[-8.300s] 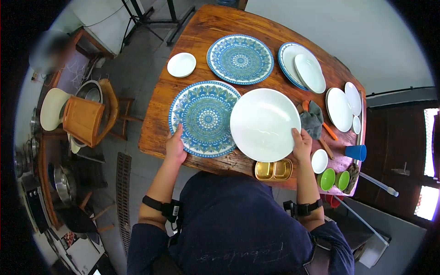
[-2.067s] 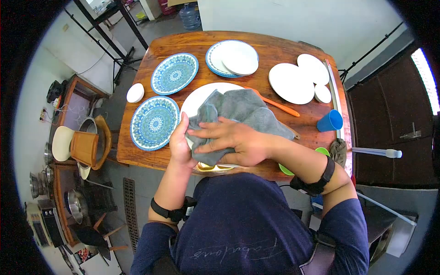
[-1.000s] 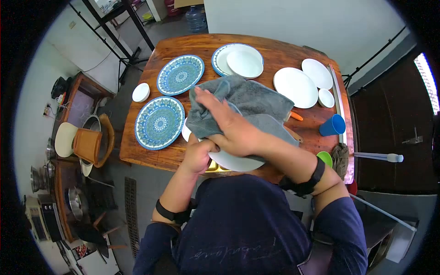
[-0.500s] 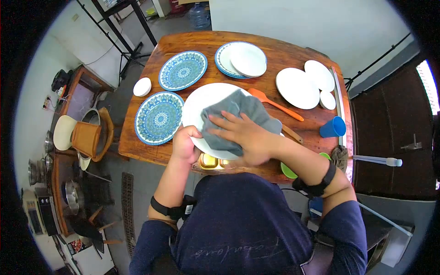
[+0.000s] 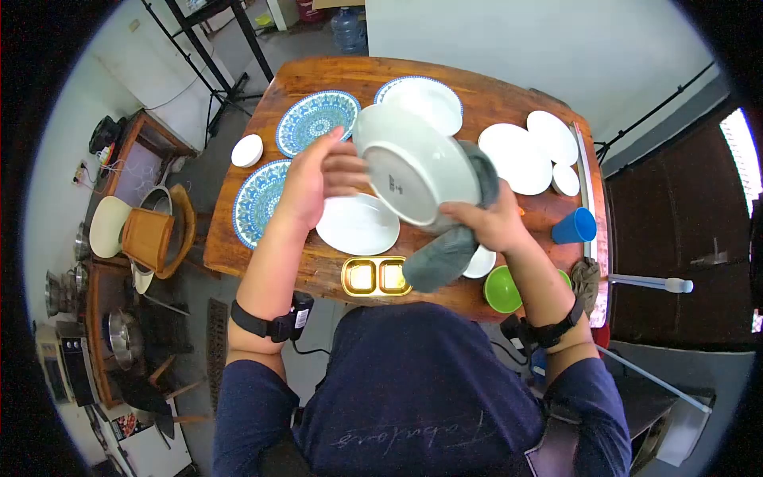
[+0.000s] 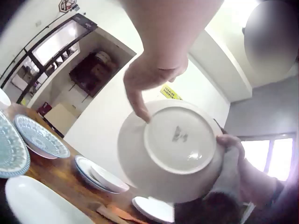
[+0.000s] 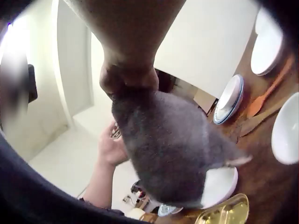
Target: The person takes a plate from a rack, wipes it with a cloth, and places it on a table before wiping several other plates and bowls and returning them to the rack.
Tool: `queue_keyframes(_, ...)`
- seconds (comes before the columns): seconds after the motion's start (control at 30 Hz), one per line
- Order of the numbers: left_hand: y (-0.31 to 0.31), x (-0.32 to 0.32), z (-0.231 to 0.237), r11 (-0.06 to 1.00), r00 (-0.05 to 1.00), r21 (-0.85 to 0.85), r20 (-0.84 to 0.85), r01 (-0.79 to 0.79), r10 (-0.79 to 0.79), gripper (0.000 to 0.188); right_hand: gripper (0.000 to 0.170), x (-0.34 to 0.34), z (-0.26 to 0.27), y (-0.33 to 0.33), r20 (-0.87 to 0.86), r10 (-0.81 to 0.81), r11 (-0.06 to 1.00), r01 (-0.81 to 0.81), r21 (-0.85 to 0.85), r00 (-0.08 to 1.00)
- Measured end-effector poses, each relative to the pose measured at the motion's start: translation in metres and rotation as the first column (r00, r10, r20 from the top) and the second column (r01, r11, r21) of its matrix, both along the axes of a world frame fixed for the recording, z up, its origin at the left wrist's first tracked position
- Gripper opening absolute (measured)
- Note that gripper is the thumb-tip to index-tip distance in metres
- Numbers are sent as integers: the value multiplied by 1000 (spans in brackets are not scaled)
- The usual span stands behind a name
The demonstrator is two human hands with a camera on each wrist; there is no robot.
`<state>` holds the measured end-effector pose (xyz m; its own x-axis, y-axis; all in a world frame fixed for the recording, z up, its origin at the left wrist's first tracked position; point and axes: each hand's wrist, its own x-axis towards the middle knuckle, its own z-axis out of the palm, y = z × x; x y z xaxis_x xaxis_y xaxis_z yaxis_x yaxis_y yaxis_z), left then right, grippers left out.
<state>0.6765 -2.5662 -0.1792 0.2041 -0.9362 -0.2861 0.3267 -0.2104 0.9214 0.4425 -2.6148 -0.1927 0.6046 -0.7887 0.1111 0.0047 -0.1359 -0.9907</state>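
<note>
A deep white plate is held up tilted over the table, its underside with foot ring and stamp facing me. My right hand grips its right rim through a grey cloth, thumb on the underside. The cloth hangs below the rim and fills much of the right wrist view. My left hand is at the plate's left edge with fingers extended; in the left wrist view a fingertip overlaps the underside. Beneath, another white plate lies on the table near a gold two-compartment dish.
Two blue-patterned plates lie at left beside a small white bowl. Stacked plates stand at the back. White plates, a blue cup and green bowls are at right. An orange spatula lies on the wood.
The deep plate has been lifted and turned so its underside faces me. My right hand has gone from wiping its face to gripping its rim through the cloth; my left hand's fingers have straightened.
</note>
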Motion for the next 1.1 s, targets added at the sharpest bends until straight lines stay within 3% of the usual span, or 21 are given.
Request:
queue_keyframes(0.03, 1, -1, -5, 996, 959, -68, 271, -66, 82, 43, 51, -6, 0, -5, 137, -29, 991, 10, 135, 990)
queue_keyframes(0.07, 2, -1, -18, 982, 840, -150, 514, -111, 174, 41, 53, -10, -6, -10, 244, -74, 985, 33, 168, 967)
queue_keyframes(0.1, 3, -2, -28, 963, 652, -236, 711, -132, 264, 39, 54, -15, -9, -11, 293, -101, 965, 22, 263, 951)
queue_keyframes(0.13, 3, -4, -33, 972, 930, -234, 362, 30, 58, 40, 54, -16, -12, -14, 346, -127, 945, 8, 326, 930)
queue_keyframes(0.17, 7, -7, -40, 965, 991, -259, 131, 42, -8, 42, 54, -17, -16, -15, 394, -157, 921, -10, 390, 906)
queue_keyframes(0.23, 15, -12, -49, 949, 929, -311, -335, 46, -155, 46, 50, -18, -23, -19, 406, -169, 902, -24, 430, 898)
queue_keyframes(0.27, 16, -11, -48, 930, 884, -360, -408, 74, -228, 49, 48, -18, -26, -23, 412, -174, 894, -31, 447, 894)
queue_keyframes(0.37, 20, -22, -41, 914, 899, -406, -397, 6, -182, 43, 35, -11, -32, -32, 250, -368, 900, 277, 336, 895)
queue_keyframes(0.4, 22, -24, -38, 923, 921, -385, -361, -5, -146, 41, 26, -7, -30, -34, 141, -504, 845, 453, 283, 852)
queue_keyframes(0.5, 27, -27, -34, 942, 966, -336, -249, -25, -63, 35, 24, -2, -17, -34, 74, -523, 838, 496, 228, 849)
queue_keyframes(0.53, 29, -30, -33, 946, 975, -325, -216, -19, -55, 33, 27, 6, -18, -32, 35, -509, 861, 508, 15, 860)
queue_keyframes(0.6, 31, -38, -34, 958, 988, -285, -141, 13, -55, 32, 30, 24, -26, -28, -6, -483, 793, 434, -426, 876)
queue_keyframes(0.63, 31, -42, -35, 964, 993, -262, -102, 38, -66, 32, 32, 31, -28, -26, -30, -478, 697, 358, -622, 878)
queue_keyframes(0.7, 26, -49, -35, 968, 993, -243, -89, 53, -77, 31, 39, 38, -22, -25, -89, -376, 742, 242, -625, 922)
queue_keyframes(0.77, 24, -51, -39, 971, 987, -235, -141, 41, -76, 30, 43, 46, -21, -19, -172, -312, 696, 102, -711, 935)
queue_keyframes(0.87, 21, -41, -51, 995, 993, -70, -99, 63, -70, 36, 42, 60, -24, -11, -274, -172, 660, -96, -745, 946)
queue_keyframes(0.97, 21, -49, -48, 990, 931, -103, -360, -101, 57, 46, 43, 63, -19, -2, -336, -103, 622, -203, -757, 936)
queue_keyframes(1.1, 24, -45, -55, 976, 879, -208, -475, -70, -38, 55, 36, 62, -14, 7, -404, 61, 602, -357, -715, 913)
